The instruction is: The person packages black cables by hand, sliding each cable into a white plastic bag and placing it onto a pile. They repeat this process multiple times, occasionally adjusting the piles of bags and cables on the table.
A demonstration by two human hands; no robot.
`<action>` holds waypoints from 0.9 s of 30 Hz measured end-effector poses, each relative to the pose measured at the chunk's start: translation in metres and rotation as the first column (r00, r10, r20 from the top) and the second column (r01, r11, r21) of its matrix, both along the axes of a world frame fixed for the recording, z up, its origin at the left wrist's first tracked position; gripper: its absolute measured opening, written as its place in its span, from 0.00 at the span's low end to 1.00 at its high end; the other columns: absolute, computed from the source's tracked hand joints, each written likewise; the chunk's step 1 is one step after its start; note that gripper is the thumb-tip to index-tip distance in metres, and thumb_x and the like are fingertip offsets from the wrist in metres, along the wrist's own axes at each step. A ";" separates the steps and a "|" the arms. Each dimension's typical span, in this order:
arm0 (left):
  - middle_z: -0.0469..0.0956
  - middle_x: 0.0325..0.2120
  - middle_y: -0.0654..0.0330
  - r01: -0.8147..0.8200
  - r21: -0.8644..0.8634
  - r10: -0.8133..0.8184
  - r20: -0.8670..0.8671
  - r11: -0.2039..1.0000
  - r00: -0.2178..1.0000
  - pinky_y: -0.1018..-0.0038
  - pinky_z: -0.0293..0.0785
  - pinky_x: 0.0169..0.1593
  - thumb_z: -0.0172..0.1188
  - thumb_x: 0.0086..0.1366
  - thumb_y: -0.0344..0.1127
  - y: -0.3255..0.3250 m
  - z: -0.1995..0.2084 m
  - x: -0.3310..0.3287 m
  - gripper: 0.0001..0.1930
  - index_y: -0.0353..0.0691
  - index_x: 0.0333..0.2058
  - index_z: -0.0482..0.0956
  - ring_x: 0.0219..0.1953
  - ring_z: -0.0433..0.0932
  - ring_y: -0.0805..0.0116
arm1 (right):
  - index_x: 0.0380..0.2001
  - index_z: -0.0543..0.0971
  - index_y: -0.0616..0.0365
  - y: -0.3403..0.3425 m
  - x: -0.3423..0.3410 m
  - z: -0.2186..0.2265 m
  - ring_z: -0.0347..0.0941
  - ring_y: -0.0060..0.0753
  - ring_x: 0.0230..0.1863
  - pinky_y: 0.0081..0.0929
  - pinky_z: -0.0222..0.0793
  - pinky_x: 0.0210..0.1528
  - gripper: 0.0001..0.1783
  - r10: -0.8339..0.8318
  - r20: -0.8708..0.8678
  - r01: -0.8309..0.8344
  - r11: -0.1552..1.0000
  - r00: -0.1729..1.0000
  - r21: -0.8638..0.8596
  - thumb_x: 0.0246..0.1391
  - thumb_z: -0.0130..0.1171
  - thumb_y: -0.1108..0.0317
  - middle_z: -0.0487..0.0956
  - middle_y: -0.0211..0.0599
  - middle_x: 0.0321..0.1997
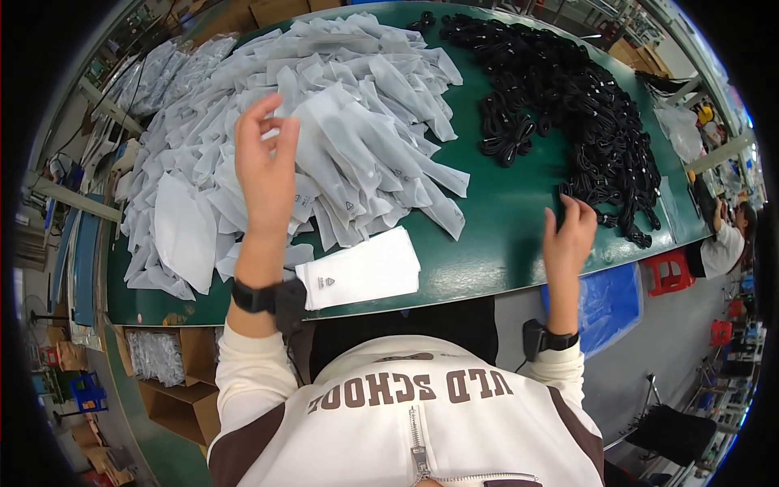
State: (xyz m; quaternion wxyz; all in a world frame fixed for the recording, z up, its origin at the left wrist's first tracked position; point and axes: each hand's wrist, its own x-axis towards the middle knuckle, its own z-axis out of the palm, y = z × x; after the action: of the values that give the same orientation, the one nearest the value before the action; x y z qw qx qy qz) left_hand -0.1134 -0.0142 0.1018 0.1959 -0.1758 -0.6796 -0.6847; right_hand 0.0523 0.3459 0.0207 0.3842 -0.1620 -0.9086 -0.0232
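"What took up most of your view on the head camera?"

"A glossy green tabletop (507, 215). Its left side was buried under a broad heap of translucent whitish flat pouches (349, 134), overlapping and pointing every way."

"And on the right?"

"I saw a smaller heap of black coiled cables (600, 122). It ran from the far edge down the right side, with a bare green strip between the two heaps."

"Anything nearer?"

"A neat stack of flat white rectangular pouches (365, 272) lay at the near edge, left of centre, just beside the big heap."

"How did the hands stand?"

"I had the left hand (266, 158) over the whitish heap, fingers curved and loosely spread; I couldn't tell whether it touched a pouch. The right hand (570, 235) was at the near end of the cables, thumb apart from its bent fingers. Whether a fingertip met a cable, I couldn't tell."
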 end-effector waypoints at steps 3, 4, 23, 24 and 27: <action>0.76 0.35 0.65 0.112 -0.327 -0.122 -0.009 0.938 0.992 0.80 0.70 0.38 0.62 0.64 0.26 -0.007 -0.029 0.034 0.09 0.38 0.44 0.77 0.33 0.73 0.75 | 0.50 0.78 0.57 0.036 0.019 -0.024 0.74 0.51 0.45 0.42 0.73 0.42 0.18 -0.122 0.183 0.140 0.986 0.975 -0.088 0.55 0.65 0.68 0.74 0.48 0.50; 0.76 0.34 0.62 0.199 -0.446 -0.206 0.035 0.873 0.978 0.77 0.72 0.38 0.63 0.62 0.26 -0.005 -0.040 0.054 0.10 0.39 0.43 0.78 0.34 0.74 0.71 | 0.50 0.78 0.57 0.040 0.021 -0.031 0.74 0.52 0.44 0.43 0.73 0.41 0.18 -0.162 0.277 0.202 0.972 0.947 -0.122 0.56 0.64 0.67 0.75 0.49 0.49; 0.75 0.30 0.60 0.388 -0.381 -0.273 0.324 0.839 0.906 0.76 0.69 0.35 0.60 0.63 0.22 0.017 -0.104 0.114 0.03 0.33 0.34 0.75 0.28 0.72 0.70 | 0.47 0.78 0.66 -0.089 0.051 -0.003 0.70 0.17 0.24 0.17 0.68 0.28 0.16 0.623 -0.185 -0.193 -0.057 0.760 -0.980 0.55 0.50 0.78 0.77 0.33 0.36; 0.75 0.30 0.60 0.386 -0.379 -0.271 0.322 0.841 0.907 0.76 0.69 0.35 0.60 0.63 0.22 0.017 -0.104 0.114 0.03 0.33 0.34 0.75 0.28 0.72 0.70 | 0.47 0.78 0.66 -0.089 0.051 -0.007 0.70 0.17 0.25 0.16 0.68 0.29 0.16 0.676 -0.186 -0.252 -0.001 0.713 -0.968 0.55 0.50 0.78 0.77 0.33 0.37; 0.75 0.31 0.61 0.405 -0.323 -0.300 0.327 0.855 0.896 0.77 0.69 0.35 0.60 0.63 0.22 0.017 -0.106 0.114 0.03 0.34 0.34 0.75 0.29 0.72 0.72 | 0.46 0.78 0.66 -0.088 0.048 -0.002 0.70 0.17 0.27 0.16 0.67 0.30 0.16 0.769 -0.125 -0.311 0.100 0.627 -0.945 0.54 0.51 0.79 0.77 0.33 0.39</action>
State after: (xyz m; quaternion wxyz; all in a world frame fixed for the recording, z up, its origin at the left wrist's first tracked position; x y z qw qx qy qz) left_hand 0.0001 0.0023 -0.0044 -0.0648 -0.2400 -0.7757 -0.5801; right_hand 0.1002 0.2581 0.0191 0.0049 0.0215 -0.8010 0.5983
